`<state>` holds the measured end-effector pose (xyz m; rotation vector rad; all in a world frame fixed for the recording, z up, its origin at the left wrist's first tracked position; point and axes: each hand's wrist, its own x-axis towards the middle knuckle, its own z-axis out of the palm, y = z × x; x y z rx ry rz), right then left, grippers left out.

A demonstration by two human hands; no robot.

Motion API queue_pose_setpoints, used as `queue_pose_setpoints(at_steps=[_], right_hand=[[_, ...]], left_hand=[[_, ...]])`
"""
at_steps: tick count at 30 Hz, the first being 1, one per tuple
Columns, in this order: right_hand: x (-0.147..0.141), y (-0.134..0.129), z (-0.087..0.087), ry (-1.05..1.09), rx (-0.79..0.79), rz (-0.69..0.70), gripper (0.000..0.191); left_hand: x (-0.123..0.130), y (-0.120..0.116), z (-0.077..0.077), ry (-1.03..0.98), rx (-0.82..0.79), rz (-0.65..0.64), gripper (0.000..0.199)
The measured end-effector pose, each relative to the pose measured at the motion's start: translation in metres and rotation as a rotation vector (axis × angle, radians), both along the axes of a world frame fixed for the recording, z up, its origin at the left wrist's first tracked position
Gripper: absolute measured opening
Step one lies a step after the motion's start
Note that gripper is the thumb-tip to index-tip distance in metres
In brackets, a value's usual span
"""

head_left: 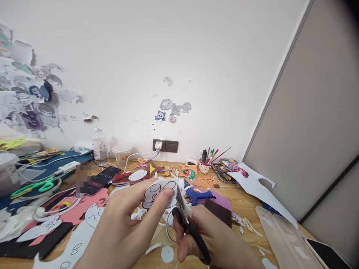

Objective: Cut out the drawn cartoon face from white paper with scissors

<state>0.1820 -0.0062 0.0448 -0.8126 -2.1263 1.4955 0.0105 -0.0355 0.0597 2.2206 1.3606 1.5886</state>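
Observation:
My left hand (126, 220) pinches a white paper cutout (153, 194) with a black-outlined cartoon drawing, thumb on the front and fingers behind. Black-handled scissors (193, 233) are in my right hand (213, 235), with fingers through the loops. Their blades point up and lie against the cutout's right edge, where a strip of white paper hangs beside them. Just behind my hands a blue glue gun (199, 195) rests on the table. Below them, a small white paper piece (167, 254) lies on the wood.
Paper scraps are strewn over the wooden table (238, 254). At left are a phone (102, 181), green scissors (36, 186) and pink paper (73, 209). A bottle (100, 145), a cup (122, 154) and a pen holder (205, 165) stand along the wall. A large white sheet (263, 192) lies right.

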Motion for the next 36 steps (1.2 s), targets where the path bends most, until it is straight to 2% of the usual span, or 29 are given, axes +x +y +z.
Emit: queue_pose_setpoints(at_steps=[5,11,16,21,26,31,36], right_hand=[[-0.002,-0.001,0.003,0.013,0.04,-0.008,0.038],[-0.008,-0.006,0.002,0.178,0.03,0.001,0.032],[-0.016,-0.013,0.0,0.284,-0.01,-0.097,0.048],[-0.018,-0.018,0.007,0.299,-0.003,-0.145,0.046],[-0.013,-0.015,0.005,0.263,-0.049,-0.155,0.044],[-0.01,-0.005,0.004,0.208,-0.049,-0.058,0.042],[-0.012,-0.002,0.001,0.196,-0.026,-0.063,0.041]], left_hand=[[0.004,0.0,0.0,0.043,-0.022,-0.017,0.029],[0.016,-0.002,-0.003,-0.178,-0.045,-0.026,0.031],[0.024,-0.004,-0.006,-0.264,-0.07,-0.007,0.028],[0.027,-0.003,-0.007,-0.34,-0.047,0.007,0.025],[0.024,-0.002,-0.004,-0.323,-0.063,-0.075,0.028],[0.022,0.0,-0.005,-0.409,-0.124,-0.029,0.015],[0.018,0.002,-0.003,-0.448,-0.209,-0.013,0.023]])
